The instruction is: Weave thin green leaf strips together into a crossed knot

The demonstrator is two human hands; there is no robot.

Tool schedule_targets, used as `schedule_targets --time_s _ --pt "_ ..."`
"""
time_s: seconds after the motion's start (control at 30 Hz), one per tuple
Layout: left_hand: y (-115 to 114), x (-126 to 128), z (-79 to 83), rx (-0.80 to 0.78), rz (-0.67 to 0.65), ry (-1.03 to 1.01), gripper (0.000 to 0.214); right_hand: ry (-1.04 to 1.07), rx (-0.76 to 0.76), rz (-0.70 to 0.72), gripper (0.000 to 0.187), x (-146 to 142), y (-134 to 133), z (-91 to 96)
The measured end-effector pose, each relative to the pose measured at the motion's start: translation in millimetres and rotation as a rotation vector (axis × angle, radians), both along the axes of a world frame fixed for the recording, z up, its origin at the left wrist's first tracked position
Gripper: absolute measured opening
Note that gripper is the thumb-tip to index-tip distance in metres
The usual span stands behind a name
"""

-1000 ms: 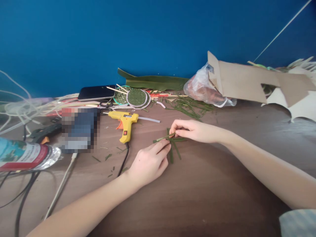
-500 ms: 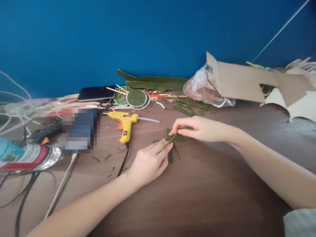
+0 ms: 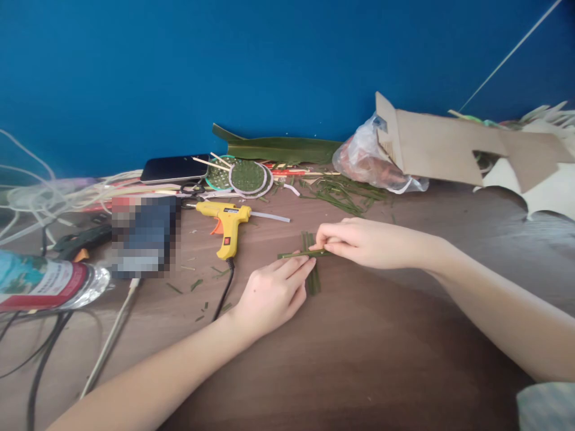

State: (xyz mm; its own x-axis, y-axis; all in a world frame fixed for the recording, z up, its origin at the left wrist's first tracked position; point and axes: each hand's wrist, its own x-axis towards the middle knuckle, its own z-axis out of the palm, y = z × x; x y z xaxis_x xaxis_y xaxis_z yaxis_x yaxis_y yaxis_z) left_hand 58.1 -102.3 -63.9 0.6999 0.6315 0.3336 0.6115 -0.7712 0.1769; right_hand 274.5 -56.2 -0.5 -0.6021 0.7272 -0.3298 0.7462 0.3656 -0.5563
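My left hand [image 3: 274,293] rests low over the table, its fingertips pressing on narrow green leaf strips. My right hand [image 3: 348,242] is closed in a pinch on a green leaf strip [image 3: 287,255] that lies sideways under the left fingertips. Upright strips [image 3: 314,282] cross beneath it and stick out above and below the fingers. Where the strips overlap, my fingers partly cover them.
A yellow glue gun [image 3: 231,226] lies left of my hands, its cord running toward me. Behind are round woven pieces [image 3: 248,178], leaf scraps [image 3: 344,194], a long leaf [image 3: 283,149] and cardboard [image 3: 440,143]. A phone [image 3: 150,230] and bottle [image 3: 45,281] are at left.
My right hand has moved slightly right and down, turning the pinched strip from a slant to nearly level across the upright strips. The left hand has stayed in place.
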Motion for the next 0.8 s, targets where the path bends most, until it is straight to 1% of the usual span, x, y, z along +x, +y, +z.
schedule_targets --time_s 0.17,0.33,0.53,0.8 --pt "-0.6 0.1 -0.8 0.015 0.008 0.011 0.034 0.011 0.003 -0.030 0.023 -1.3 -1.1 -2.1" --pt "-1.8 0.5 -0.4 0.071 0.005 0.088 0.037 0.047 0.027 -0.074 0.021 0.1 0.4 -3.1" --pt "-2.0 1.0 2.2 0.060 -0.004 0.087 0.033 0.002 0.013 -0.025 0.024 1.3 -0.7 -3.6" --pt "-1.8 0.2 1.3 0.041 -0.008 0.064 0.032 0.053 -0.017 -0.036 0.021 2.7 0.8 -5.8"
